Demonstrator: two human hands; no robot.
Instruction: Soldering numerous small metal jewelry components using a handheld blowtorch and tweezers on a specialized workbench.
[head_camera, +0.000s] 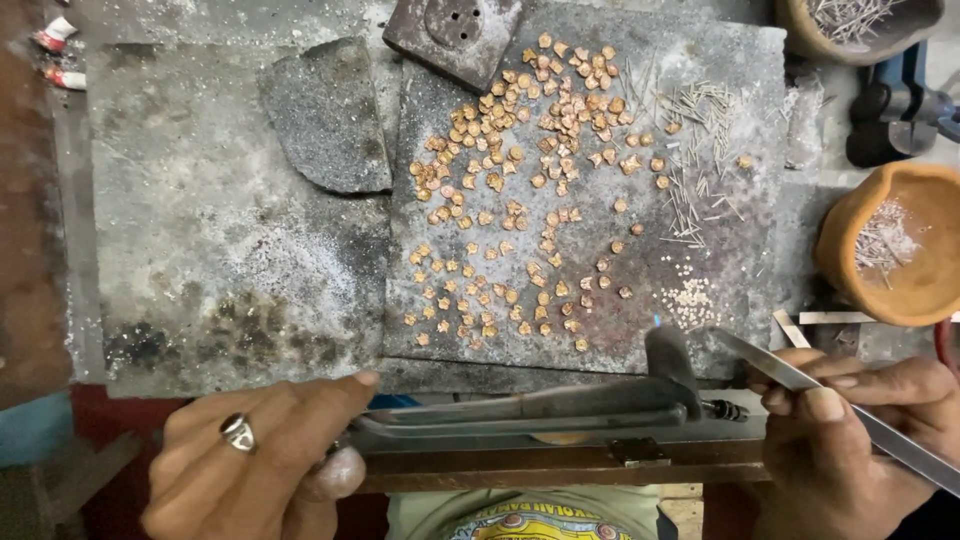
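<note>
Both hands sit at the lower edge of the view. Left hand (262, 455), wearing a ring (238, 432), is closed around the handle of a long dark metal torch (540, 405) that lies crosswise in front of the body; its upturned nozzle (671, 357) shows a faint blue point at the tip. Right hand (850, 425) pinches slim steel tweezers (800, 378), whose tips point up and left, close to the nozzle.

Step in hand, as judged: heating or soldering small parts on the slab, with torch and tweezers poised but not yet on any piece. The next move would call for a steady tweezer tip and a fine flame, since the pieces are tiny and loose.

Beyond the hands lies a large grey stone slab (735, 90), rough, ash-dusted and scorched. Further left is a second grey slab (200, 200) bearing a curved stone fragment (325, 115). Above and right of the right hand stands a round clay bowl (850, 255) holding thin wire bits. Scattered across the slab are many small copper-coloured pieces (530, 140), short silvery wire pins (700, 150) and a cluster of pale granules (690, 300).
</note>
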